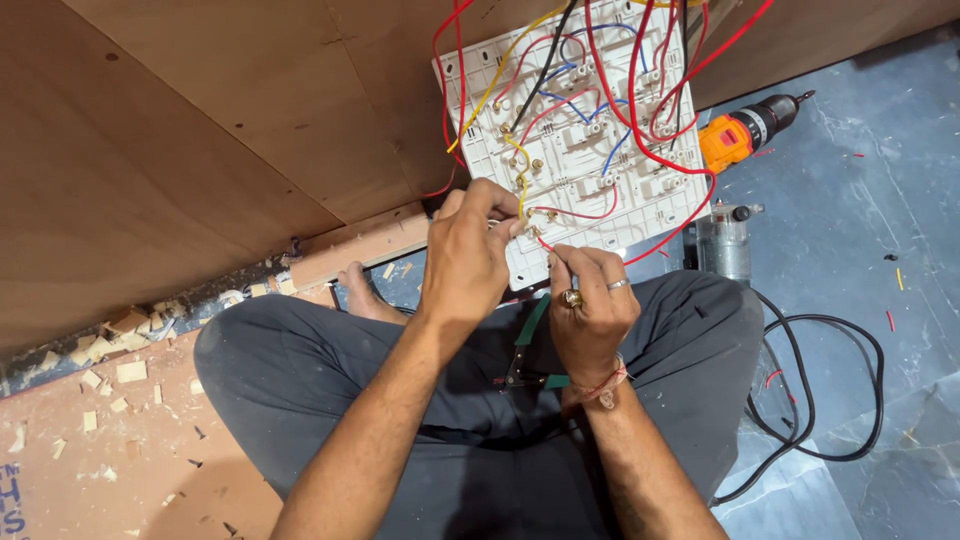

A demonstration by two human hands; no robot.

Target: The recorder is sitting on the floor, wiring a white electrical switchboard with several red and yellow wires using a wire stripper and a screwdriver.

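A white switch plate (580,160) shows its back side, strung with red, blue, yellow and black wires (640,130). It leans against a brown plywood panel above my crossed legs. My left hand (465,255) grips the plate's lower left edge, fingers curled by a yellow wire (520,170). My right hand (590,305), with rings and a wrist thread, pinches a red wire end at the plate's bottom edge. Green-handled pliers (528,350) lie on my lap beneath the right hand.
An orange and black drill (745,130) lies on the blue-grey floor to the right. A silver power tool (725,240) stands by my knee, its black cable (850,400) looping right. Wood chips (110,350) litter the left. The plywood panel (200,140) fills the upper left.
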